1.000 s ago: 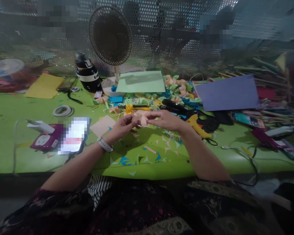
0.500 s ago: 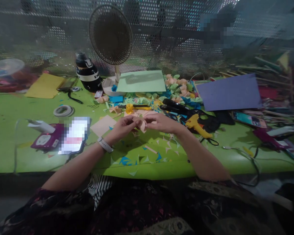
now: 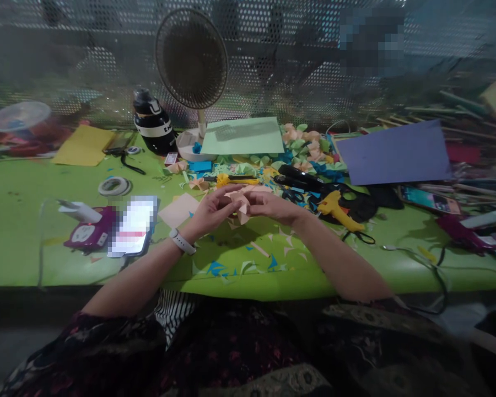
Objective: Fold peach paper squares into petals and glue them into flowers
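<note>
Between both hands is a small peach paper flower (image 3: 243, 208), its petals spread and partly hidden by fingers. My left hand (image 3: 215, 209), with a pale watch on the wrist, pinches it from the left. From the right, my right hand (image 3: 273, 207) grips its other side. Left of the hands lies a flat peach paper sheet (image 3: 177, 209). Paper scraps (image 3: 254, 264) in blue, peach and green are scattered below on the green table (image 3: 289, 286). Just beyond the fingers is a yellow cutter (image 3: 227, 180).
A yellow glue gun (image 3: 338, 212) and black scissors (image 3: 293, 197) lie to the right. Behind stand a fan (image 3: 191, 58) and a black bottle (image 3: 152, 129), near a heap of paper flowers (image 3: 306, 143). At left are a lit phone (image 3: 134, 226) and a tape roll (image 3: 114, 186).
The fingers have shifted around the peach flower, and more of its spread petals show now. My left hand is more opened over it. The whole view has shifted slightly.
</note>
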The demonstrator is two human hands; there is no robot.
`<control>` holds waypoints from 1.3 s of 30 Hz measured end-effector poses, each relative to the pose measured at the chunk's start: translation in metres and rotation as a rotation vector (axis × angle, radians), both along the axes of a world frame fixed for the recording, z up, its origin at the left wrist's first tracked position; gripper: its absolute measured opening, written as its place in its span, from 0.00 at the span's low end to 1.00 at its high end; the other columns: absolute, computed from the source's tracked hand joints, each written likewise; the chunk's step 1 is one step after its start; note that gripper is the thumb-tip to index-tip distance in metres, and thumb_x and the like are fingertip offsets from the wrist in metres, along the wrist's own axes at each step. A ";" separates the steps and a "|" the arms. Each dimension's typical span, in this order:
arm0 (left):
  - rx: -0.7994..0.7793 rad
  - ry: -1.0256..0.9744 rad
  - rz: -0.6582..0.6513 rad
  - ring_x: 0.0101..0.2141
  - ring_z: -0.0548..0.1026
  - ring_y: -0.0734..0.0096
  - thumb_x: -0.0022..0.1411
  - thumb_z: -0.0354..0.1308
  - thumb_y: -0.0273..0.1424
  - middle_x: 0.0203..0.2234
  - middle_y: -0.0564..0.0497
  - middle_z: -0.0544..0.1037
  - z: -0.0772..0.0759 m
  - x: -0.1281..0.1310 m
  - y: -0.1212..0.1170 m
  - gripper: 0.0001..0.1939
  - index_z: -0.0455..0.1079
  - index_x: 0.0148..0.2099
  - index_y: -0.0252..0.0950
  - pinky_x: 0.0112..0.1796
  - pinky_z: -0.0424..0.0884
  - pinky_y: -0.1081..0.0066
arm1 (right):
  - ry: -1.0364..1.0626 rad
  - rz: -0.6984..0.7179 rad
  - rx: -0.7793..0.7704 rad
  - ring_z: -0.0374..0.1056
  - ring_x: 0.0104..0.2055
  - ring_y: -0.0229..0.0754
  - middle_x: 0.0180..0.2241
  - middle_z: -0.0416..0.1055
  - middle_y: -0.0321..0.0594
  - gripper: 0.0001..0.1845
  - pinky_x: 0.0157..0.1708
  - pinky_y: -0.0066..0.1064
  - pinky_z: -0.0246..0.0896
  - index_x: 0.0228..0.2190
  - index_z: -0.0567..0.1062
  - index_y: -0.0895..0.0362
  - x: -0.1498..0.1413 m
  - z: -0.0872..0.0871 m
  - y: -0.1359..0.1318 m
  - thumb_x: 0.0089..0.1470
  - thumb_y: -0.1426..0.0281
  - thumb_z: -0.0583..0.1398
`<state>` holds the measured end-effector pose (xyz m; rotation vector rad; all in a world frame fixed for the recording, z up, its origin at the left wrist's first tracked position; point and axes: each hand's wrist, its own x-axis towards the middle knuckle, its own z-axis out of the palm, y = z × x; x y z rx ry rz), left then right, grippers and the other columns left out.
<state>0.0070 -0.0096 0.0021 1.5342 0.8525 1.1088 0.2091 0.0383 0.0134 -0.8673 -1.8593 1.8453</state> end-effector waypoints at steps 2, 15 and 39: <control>0.030 0.014 -0.008 0.23 0.69 0.78 0.61 0.63 0.42 0.20 0.57 0.71 0.001 -0.001 -0.001 0.27 0.69 0.58 0.33 0.29 0.69 0.75 | 0.004 -0.004 -0.065 0.70 0.52 0.42 0.52 0.75 0.44 0.21 0.56 0.36 0.63 0.49 0.75 0.57 -0.001 0.001 -0.001 0.51 0.69 0.66; 0.024 0.027 -0.051 0.28 0.73 0.74 0.57 0.67 0.40 0.27 0.53 0.75 0.007 -0.002 -0.005 0.28 0.68 0.57 0.34 0.30 0.70 0.75 | 0.116 -0.048 -0.236 0.75 0.45 0.42 0.47 0.78 0.45 0.22 0.48 0.34 0.70 0.43 0.80 0.58 0.000 -0.004 -0.001 0.43 0.70 0.71; -0.053 0.066 -0.098 0.22 0.71 0.77 0.54 0.70 0.37 0.20 0.58 0.71 -0.002 -0.002 0.002 0.34 0.64 0.60 0.34 0.25 0.65 0.76 | -0.114 -0.246 0.535 0.67 0.32 0.40 0.28 0.73 0.38 0.19 0.34 0.32 0.62 0.29 0.78 0.59 -0.008 0.010 -0.011 0.54 0.55 0.60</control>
